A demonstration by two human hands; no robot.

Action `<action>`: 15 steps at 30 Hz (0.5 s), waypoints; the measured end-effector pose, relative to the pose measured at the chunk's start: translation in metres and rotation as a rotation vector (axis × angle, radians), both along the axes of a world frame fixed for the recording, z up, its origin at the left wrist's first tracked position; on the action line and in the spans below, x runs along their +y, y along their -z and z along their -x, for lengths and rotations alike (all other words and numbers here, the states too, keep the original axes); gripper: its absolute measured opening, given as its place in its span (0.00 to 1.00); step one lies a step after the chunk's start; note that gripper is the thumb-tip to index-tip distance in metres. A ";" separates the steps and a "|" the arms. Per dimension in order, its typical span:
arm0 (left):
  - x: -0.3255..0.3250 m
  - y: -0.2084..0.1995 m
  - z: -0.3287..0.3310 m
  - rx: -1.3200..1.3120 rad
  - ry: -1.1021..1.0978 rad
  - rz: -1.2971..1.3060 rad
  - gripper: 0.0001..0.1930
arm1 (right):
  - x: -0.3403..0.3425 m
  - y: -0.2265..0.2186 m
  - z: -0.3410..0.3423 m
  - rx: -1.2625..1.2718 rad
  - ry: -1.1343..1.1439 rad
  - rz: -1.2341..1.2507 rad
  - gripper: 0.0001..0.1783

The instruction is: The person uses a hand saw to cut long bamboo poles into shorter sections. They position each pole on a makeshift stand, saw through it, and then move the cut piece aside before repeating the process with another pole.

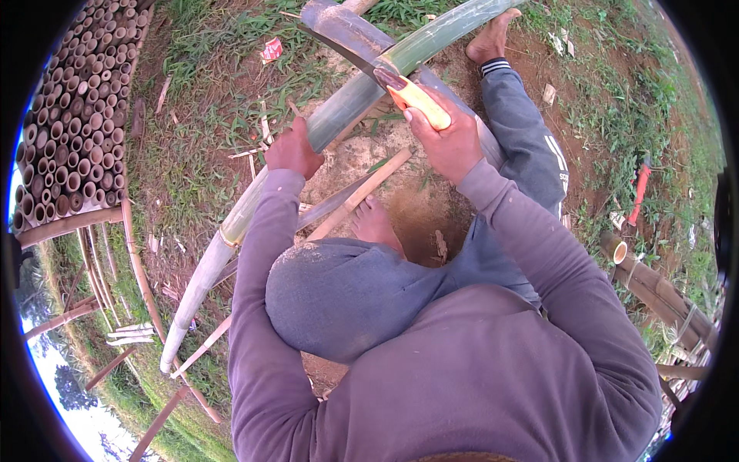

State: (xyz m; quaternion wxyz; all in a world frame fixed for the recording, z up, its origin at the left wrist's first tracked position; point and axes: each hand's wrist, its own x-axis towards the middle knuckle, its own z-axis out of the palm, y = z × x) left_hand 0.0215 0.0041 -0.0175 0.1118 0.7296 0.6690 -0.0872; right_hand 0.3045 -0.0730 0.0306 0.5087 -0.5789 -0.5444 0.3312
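Note:
A long green bamboo pole (346, 112) slants from the lower left to the upper right, resting across a thicker greyish beam (358, 32). My left hand (294, 150) is wrapped round the pole, left of the crossing. In my right hand (446, 135) is the yellow-orange handle of a handsaw (419, 102). Its dark blade lies across the pole close to the crossing and points to the upper left. A pale ring shows on the pole just beside the blade. How deep the blade sits in the bamboo is hidden.
At the far left, many cut bamboo tubes (81, 146) are stacked with open ends showing. Wooden strips (362, 192) lie by my bare foot (375, 225). A red-orange tool (640, 189) rests in the grass at right, above tied bamboo poles (670, 300). A red wrapper (272, 51) lies beyond.

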 end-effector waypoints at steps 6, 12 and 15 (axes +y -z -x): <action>0.029 -0.009 0.003 -0.080 0.009 0.158 0.40 | 0.009 0.032 -0.010 0.077 0.003 -0.137 0.23; 0.026 -0.001 0.015 -0.088 0.001 0.160 0.40 | -0.109 -0.006 -0.051 -0.051 -0.059 -0.001 0.25; 0.027 0.001 0.018 -0.076 -0.012 0.156 0.40 | -0.138 -0.010 -0.064 0.180 -0.076 0.073 0.25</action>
